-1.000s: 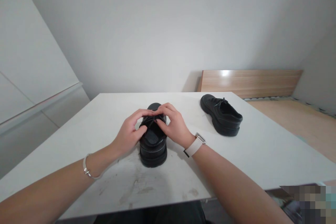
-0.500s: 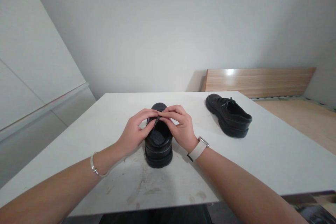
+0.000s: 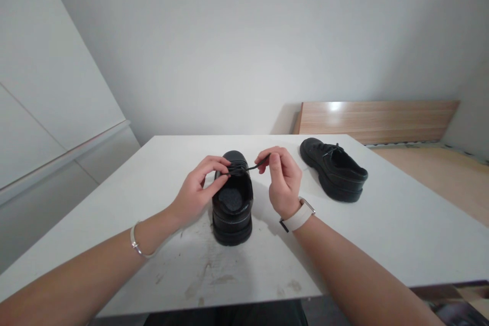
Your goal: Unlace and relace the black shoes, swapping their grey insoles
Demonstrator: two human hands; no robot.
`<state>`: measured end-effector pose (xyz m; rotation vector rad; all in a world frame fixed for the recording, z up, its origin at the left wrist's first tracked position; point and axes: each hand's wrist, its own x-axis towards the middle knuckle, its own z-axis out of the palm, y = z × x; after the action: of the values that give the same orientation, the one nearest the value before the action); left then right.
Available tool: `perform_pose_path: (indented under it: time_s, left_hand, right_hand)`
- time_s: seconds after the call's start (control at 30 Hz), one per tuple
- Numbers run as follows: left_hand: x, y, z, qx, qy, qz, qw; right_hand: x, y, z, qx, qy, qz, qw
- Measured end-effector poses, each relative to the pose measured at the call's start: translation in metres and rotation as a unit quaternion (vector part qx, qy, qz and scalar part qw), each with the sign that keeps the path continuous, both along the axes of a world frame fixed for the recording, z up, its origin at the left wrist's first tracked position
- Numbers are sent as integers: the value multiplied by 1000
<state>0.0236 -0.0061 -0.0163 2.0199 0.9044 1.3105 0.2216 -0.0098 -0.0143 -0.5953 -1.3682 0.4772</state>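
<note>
A black lace-up shoe (image 3: 232,224) stands on the white table with its heel towards me and its toe pointing away. My right hand (image 3: 281,175) is closed on a black shoelace (image 3: 252,167) and holds it stretched out to the right of the shoe. At the left side of the shoe's opening, my left hand (image 3: 202,181) pinches part of the lace between thumb and fingers. The lace runs across the tongue between both hands; how it is looped there is too small to tell.
A second black shoe (image 3: 336,169), its lace tied, rests on the table (image 3: 183,275) to the right. Behind it stands a wooden board (image 3: 378,118) near the grey wall. White cabinet panels (image 3: 49,102) are on the left. Brownish smudges mark the table's front.
My right hand has moved from above the shoe's opening out to the right, drawing a lace with it. My left hand has stayed nearly in place at the shoe.
</note>
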Motion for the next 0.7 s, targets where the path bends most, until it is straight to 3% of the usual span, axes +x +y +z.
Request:
perform_pose_path:
  time_s: [0.1,0.17,0.33,0.5,0.7]
  left_hand:
    - [-5,-2,5,-57,-76,-61,994]
    - [-9,-3,9,-81,-109,-69,988]
    - [-15,5,6,-81,-63,62,993]
    - [-15,12,-3,-120,-14,51,991]
    - [-14,10,0,-106,-6,73,992]
  right_hand:
    - [4,7,0,-62,-19,60,996]
    - [7,14,0,-114,-52,85,988]
    - [14,31,-4,-206,-140,127,960]
    - [14,37,-9,-283,-120,214,927]
    - [5,33,-14,-276,-87,253,923]
